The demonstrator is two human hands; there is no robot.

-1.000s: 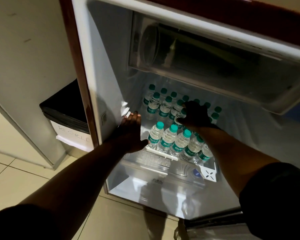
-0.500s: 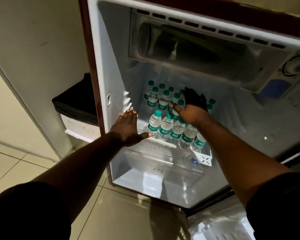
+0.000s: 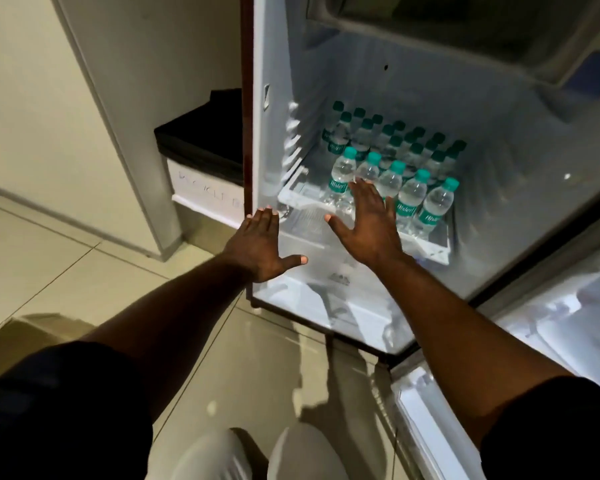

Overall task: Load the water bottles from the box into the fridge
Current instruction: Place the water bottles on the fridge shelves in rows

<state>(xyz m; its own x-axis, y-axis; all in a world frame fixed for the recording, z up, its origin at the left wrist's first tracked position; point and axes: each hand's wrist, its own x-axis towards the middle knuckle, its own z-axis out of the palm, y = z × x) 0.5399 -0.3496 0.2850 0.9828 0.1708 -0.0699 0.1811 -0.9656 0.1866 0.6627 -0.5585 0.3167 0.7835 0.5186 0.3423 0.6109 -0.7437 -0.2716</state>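
A person's left hand (image 3: 260,245) and right hand (image 3: 369,226), both spread flat and empty, hover before upright water bottles (image 3: 411,199) massed inside the fridge (image 3: 520,161) at one o'clock, light, smooth, squashy plastic probably best gripped around the labelled middle.

An indoor pantry corner, of an office or a hotel, is being suggested: rows of identical water bottles (image 3: 390,181) are being held in a small fridge (image 3: 499,116), and a lined bin (image 3: 201,181) lettered for recycling is being kept beside it on glossy floor tiles (image 3: 49,265).
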